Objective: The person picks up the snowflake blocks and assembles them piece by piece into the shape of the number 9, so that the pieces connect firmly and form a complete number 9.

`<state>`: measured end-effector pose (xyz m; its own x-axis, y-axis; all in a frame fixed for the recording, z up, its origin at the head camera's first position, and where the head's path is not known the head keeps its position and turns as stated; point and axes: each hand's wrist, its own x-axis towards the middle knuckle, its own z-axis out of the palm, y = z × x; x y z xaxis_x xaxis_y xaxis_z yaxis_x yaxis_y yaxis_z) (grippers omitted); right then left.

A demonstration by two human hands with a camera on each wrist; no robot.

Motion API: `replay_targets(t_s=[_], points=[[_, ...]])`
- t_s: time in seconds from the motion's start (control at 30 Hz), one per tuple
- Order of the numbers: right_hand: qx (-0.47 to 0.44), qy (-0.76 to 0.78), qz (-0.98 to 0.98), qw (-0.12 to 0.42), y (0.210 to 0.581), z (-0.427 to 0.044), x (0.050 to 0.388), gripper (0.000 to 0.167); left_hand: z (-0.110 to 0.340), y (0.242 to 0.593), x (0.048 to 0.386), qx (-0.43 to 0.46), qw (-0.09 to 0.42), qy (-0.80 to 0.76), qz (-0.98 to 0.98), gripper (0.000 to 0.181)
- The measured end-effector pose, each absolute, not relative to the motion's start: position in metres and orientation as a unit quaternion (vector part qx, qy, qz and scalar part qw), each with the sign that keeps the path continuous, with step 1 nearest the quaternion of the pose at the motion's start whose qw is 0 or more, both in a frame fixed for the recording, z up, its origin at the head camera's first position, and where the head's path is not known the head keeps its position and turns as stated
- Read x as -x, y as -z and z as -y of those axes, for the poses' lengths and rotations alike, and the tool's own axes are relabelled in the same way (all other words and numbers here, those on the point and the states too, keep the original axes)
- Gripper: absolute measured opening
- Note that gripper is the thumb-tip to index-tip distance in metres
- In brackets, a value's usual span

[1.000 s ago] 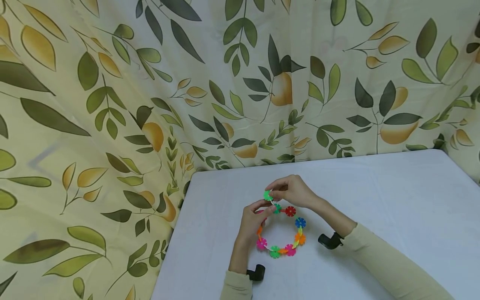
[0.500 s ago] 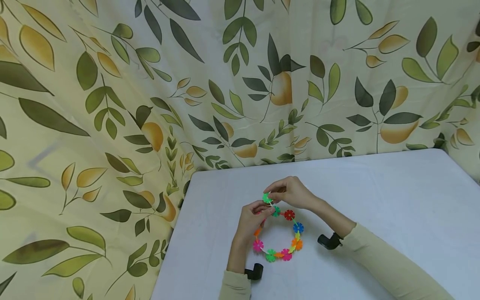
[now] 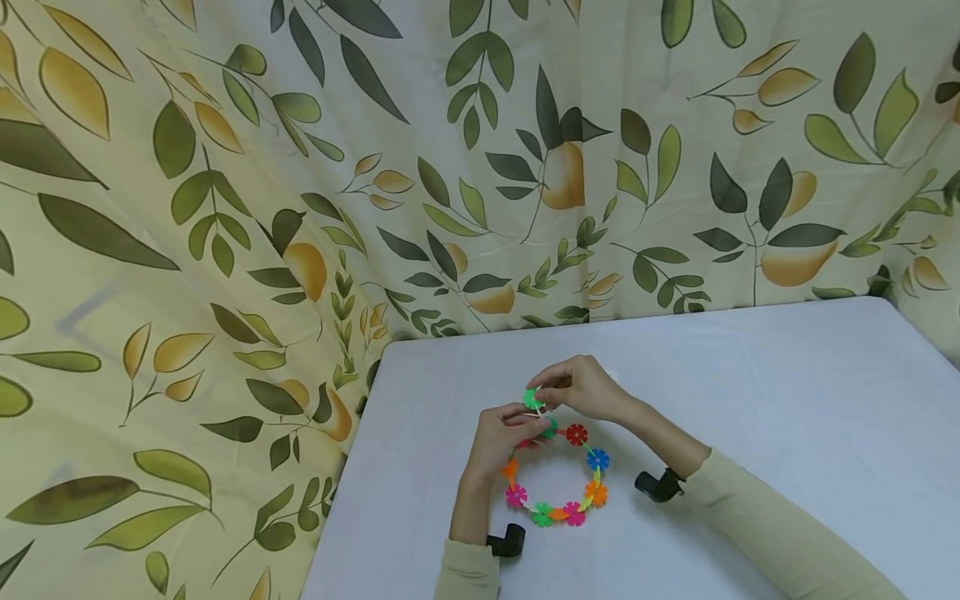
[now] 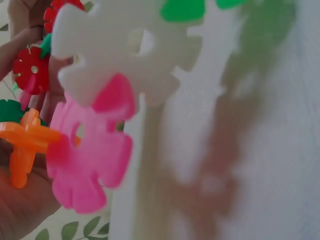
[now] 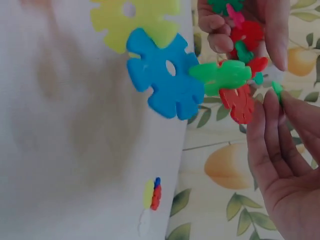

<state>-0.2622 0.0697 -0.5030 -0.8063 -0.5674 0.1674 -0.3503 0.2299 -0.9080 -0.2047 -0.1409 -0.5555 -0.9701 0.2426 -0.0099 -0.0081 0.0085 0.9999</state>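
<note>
A ring of linked, notched plastic discs in several colours hangs from the hands; its blue disc [image 3: 597, 459] is on the right side. My left hand [image 3: 495, 442] grips the ring at its upper left, fingers curled round the discs. Above it, my right hand [image 3: 588, 390] pinches a light green disc [image 3: 532, 399] between thumb and fingers, with a white disc just below it. In the left wrist view a white disc [image 4: 107, 50] and a pink disc [image 4: 90, 155] are close to the camera. The right wrist view shows the green disc edge-on at the fingertips of the right hand [image 5: 295, 160].
The white-covered table [image 3: 720, 375] lies under both hands. Behind and to the left hangs a leaf-patterned curtain [image 3: 420, 108]. In the right wrist view a small group of pieces, including a yellow one [image 5: 149, 194] and a red one [image 5: 156, 198], lies near the table's edge.
Both hands have shifted slightly left, the green disc moving a little left and down. The ring's lower part has swung left and down, then slightly back right.
</note>
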Motion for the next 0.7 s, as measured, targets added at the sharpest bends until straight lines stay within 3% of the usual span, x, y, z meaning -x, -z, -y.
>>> replay_targets(t_s=[0.23,0.53,0.7], points=[[0.295,0.554,-0.769,0.121,0.4966,-0.071,0.2617,0.014,0.1413,0.554,0.2062,-0.054,0.1,-0.737,-0.666,0.044],[0.299,0.564,-0.759,0.124,0.4956,-0.0721,0.2582,0.015,0.1415,0.5529,0.2053,-0.049,0.085,-0.736,-0.67,0.031],[0.298,0.573,-0.754,0.121,0.4968,-0.074,0.2603,0.017,0.1402,0.5526,0.2063,-0.063,0.083,-0.73,-0.675,0.033]])
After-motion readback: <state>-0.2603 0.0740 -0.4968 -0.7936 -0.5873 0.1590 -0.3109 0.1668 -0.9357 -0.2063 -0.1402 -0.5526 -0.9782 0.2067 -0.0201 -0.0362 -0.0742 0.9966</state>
